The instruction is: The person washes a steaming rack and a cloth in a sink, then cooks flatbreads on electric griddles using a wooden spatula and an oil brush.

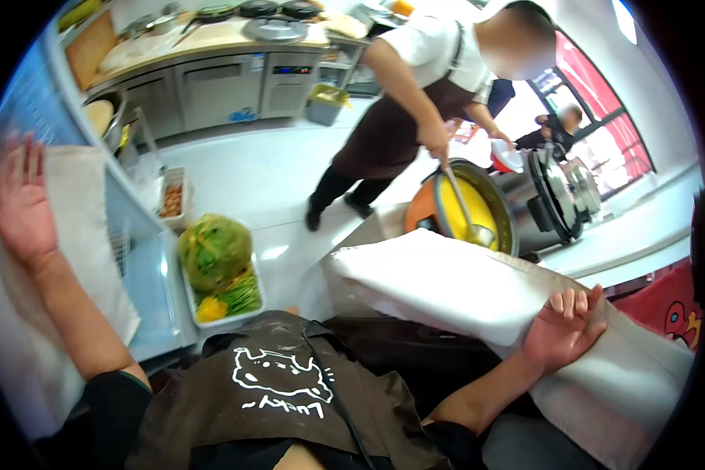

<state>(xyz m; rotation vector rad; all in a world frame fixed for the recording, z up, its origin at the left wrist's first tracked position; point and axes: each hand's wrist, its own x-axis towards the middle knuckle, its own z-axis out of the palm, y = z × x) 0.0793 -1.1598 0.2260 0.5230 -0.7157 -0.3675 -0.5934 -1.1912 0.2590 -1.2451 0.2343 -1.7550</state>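
My left hand [25, 207] lies flat, palm showing and fingers spread, against a beige cloth-like sheet [82, 211] on the left. Nothing is in it. On the right, my right hand [562, 333] rests palm up on a long white padded or cloth-covered surface [446, 286]. Its fingers are loosely curled with the thumb apart, and I see nothing in the palm. Between my arms is my dark brown apron [290, 376] with a white cartoon print.
A person in a brown apron [392, 133] stirs yellow liquid in a large pot [507, 215] with a ladle [458, 196], holding a bowl [507, 157]. A vegetable crate [260, 301] and an egg basket [186, 184] stand on the floor. Behind is a steel counter [219, 82].
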